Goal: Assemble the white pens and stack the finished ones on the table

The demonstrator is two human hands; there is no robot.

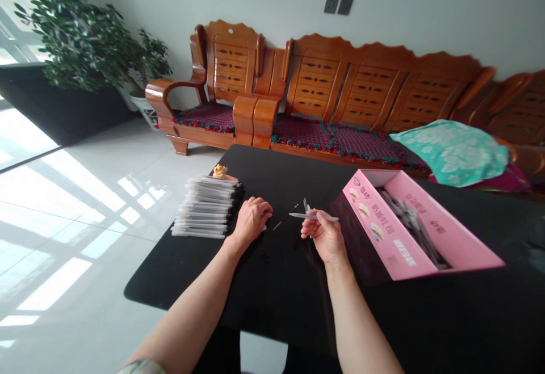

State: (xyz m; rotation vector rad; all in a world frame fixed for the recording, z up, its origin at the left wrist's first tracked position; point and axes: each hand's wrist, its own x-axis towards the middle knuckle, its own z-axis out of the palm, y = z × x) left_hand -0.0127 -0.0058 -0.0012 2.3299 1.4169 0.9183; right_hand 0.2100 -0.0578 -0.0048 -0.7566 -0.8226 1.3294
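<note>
In my right hand [326, 236] is a slim pale grey pen [301, 215], pinched between thumb and fingers and pointing left. Behind that hand, another thin clear-and-grey pen part [305, 206] shows in part. My left hand [252, 216] rests low over the tabletop with its fingers curled in; a small white bit peeks out below them, too little to name. Between the hands lies a thin dark pen refill [284, 218]. Left of my left hand, a stack of many white pens with dark ends [204, 206] lies in rows.
An open pink box [383, 232] with dark thin pieces inside stands at the right on the black table [272, 283]. A small tan figurine [220, 171] sits behind the pen stack. A wooden sofa [319, 79] lines the wall, with a turquoise cloth [457, 150] on it.
</note>
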